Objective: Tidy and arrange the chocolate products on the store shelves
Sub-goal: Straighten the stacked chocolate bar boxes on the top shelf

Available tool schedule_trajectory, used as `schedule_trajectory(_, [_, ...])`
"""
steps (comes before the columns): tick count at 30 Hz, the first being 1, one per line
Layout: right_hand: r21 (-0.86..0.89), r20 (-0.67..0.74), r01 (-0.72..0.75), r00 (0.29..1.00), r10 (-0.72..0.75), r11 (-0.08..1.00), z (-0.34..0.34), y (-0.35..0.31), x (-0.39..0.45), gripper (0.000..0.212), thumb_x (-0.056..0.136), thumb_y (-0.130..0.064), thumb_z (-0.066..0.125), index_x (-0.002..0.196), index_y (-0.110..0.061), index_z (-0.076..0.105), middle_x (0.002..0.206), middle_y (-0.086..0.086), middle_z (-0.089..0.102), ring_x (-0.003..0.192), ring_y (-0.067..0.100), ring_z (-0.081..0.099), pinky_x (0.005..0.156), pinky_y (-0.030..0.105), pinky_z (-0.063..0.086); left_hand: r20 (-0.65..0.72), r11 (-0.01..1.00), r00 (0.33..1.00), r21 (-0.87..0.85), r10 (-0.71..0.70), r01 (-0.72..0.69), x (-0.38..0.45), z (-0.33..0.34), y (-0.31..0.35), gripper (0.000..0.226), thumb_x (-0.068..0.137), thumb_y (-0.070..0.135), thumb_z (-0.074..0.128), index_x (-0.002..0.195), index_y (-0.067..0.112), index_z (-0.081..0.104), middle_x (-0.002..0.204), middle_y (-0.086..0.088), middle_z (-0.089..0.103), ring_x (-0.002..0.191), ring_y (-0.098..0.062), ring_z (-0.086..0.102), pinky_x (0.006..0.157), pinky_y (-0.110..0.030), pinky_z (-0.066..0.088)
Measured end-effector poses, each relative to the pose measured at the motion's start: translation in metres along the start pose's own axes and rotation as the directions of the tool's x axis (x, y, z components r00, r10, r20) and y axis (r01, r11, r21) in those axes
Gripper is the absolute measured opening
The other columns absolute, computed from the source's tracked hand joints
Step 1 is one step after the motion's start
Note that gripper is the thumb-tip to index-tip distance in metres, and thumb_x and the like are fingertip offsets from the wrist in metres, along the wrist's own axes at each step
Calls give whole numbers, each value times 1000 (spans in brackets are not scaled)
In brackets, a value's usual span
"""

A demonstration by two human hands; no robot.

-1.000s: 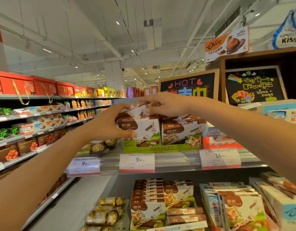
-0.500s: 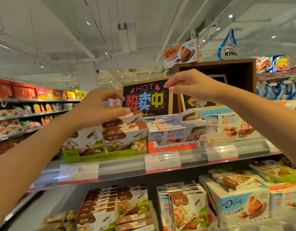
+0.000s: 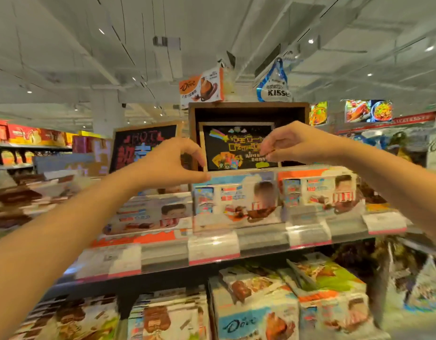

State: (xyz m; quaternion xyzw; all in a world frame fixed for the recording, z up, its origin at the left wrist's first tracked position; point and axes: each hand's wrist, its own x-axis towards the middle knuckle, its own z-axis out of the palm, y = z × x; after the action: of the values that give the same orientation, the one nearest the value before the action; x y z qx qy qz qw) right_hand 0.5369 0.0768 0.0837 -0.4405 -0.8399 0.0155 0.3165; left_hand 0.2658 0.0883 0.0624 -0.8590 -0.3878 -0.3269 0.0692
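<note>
I hover both hands over top-shelf Kinder boxes. Left hand curled, thumb touching box top; right hand pinched, content unclear. Next: straighten row.

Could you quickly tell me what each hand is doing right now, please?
Left hand: fingers curled, thumb touching the box top; grip unclear.
Right hand: fingers pinched together; contents unclear.

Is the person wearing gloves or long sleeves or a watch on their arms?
No. Both arms are bare from the bottom of the picture up to the fingers. The left hand and the right hand have no gloves, and no rings, watch or bracelet show on them. No sleeve is in view. The picture is a bit blurry, so tiny things could be missed.
</note>
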Motion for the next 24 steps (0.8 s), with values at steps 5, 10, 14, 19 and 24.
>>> schedule_trajectory(5, [-233,132,9,991,22,973,-6,49,-6,13,80,-19,72,92,-16,69,117,1,61,111,16,55,91,26,40,85,999,995,19,-45,43,26,35,19,25,62,45,80,77,33,63,108,8,57,108,-11,52,99,-40,41])
schedule_trajectory(10, [-400,205,-2,975,92,917,-7,78,-2,28,67,-38,80,83,-20,66,118,-2,57,109,17,52,95,35,43,153,974,978,197,-145,114,37,56,34,42,53,49,84,75,30,54,111,7,52,107,-14,47,94,-39,43])
schedule_trajectory(14, [-474,266,53,960,86,879,-7,84,0,34,61,-45,82,78,-27,59,118,-3,55,108,19,52,94,42,46,161,947,967,287,-196,144,37,58,37,40,57,42,85,75,23,54,113,4,55,106,-15,48,90,-38,46])
schedule_trajectory(19, [-482,300,102,952,55,870,-9,85,0,34,69,-45,76,91,-23,65,116,-1,57,107,19,53,94,41,46,190,960,962,238,-195,147,35,52,41,34,67,32,82,71,19,51,103,2,63,102,-15,56,83,-36,51])
schedule_trajectory(24, [-394,289,86,957,34,915,-22,84,-1,36,74,-39,74,101,-18,65,101,-6,63,96,13,59,88,36,50,69,973,984,178,-162,147,33,39,52,33,72,27,79,76,14,49,86,-1,63,85,-19,62,68,-36,52])
